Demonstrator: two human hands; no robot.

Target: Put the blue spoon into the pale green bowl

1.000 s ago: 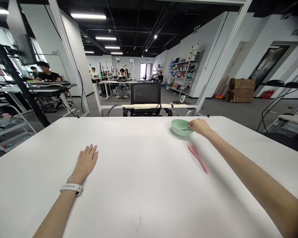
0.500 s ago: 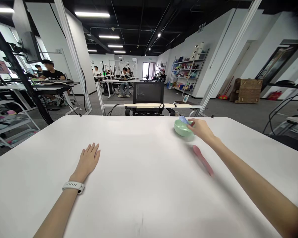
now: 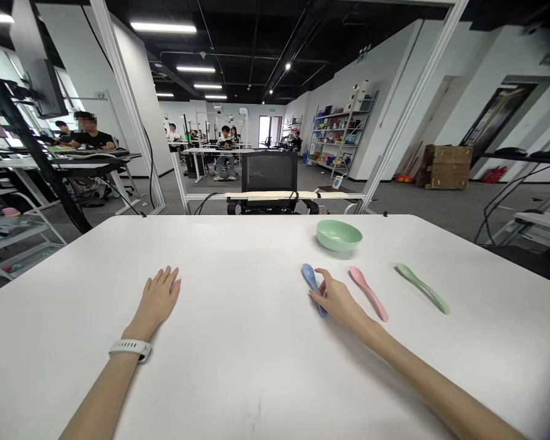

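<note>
Gone from the side of the green bowl (image 3: 339, 235), the right hand (image 3: 338, 304) now rests low on the white surface (image 3: 238, 379), nearer the person and toward the surface's right side. Its fingers lie together across the handle of a blue spoon (image 3: 309, 278), and the thumb side sits against it; the view cannot settle whether they pinch the spoon or only touch it. The spoon lies flat on the surface, its long axis running nearly front to back. Its rounded scoop points away from the person and slightly left, and its handle end tucks under the hand. Just right of the hand lies a pink spoon (image 3: 369, 293), slanting the other way, with its scoop far and its handle near. Further right, a green spoon (image 3: 421, 288) lies at a similar slant, well apart from the pink one. The bowl sits near the far edge, with no hand touching it. The left hand (image 3: 158, 299) lies palm down and open, fingers slightly spread, near the surface's middle, with a white watch (image 3: 129, 349) on its wrist. Beyond the far edge, a seated person (image 3: 89, 137) works at a desk.
</note>
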